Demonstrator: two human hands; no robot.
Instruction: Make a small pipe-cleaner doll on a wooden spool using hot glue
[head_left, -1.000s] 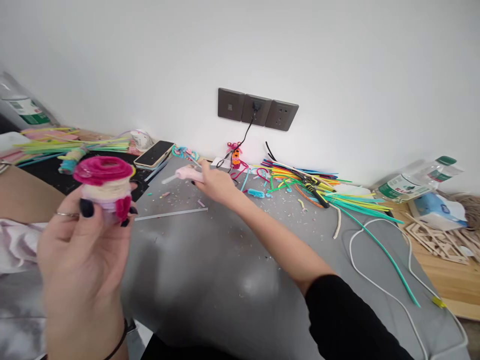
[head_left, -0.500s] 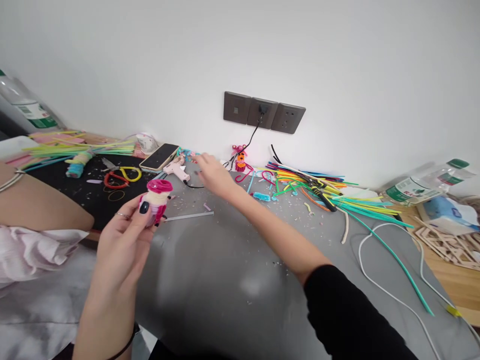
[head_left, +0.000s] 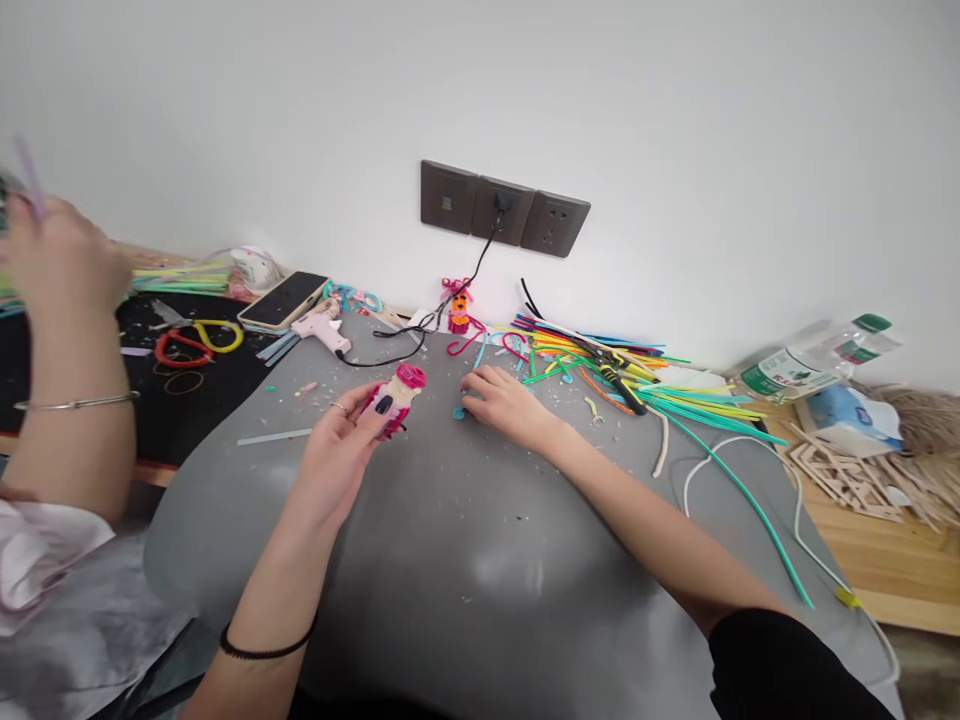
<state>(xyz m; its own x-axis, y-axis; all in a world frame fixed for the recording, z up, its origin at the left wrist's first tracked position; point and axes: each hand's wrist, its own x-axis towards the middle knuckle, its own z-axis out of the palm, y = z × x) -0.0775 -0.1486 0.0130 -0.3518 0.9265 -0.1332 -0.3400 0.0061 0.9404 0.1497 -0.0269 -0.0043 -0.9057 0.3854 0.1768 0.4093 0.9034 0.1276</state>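
My left hand is closed around a small pipe-cleaner figure in magenta, pink and cream, raised above the grey table mat. The thumb lies across its front. My right hand is low over the mat, palm down with curled fingers. A small blue piece shows at its fingertips, partly hidden by them. Behind the hands, an orange and magenta pipe-cleaner figure stands against the wall. Curled magenta pipe cleaners lie in front of it.
At left are a pink glue gun, a phone, scissors and a co-worker's raised arm. On the right lie pipe cleaners, pliers, a white cable, a bottle and wooden pieces.
My right hand has come back from beside the glue gun, moving right and nearer. My left hand has carried the magenta figure to the right. The co-worker's arm has risen; the view has shifted.
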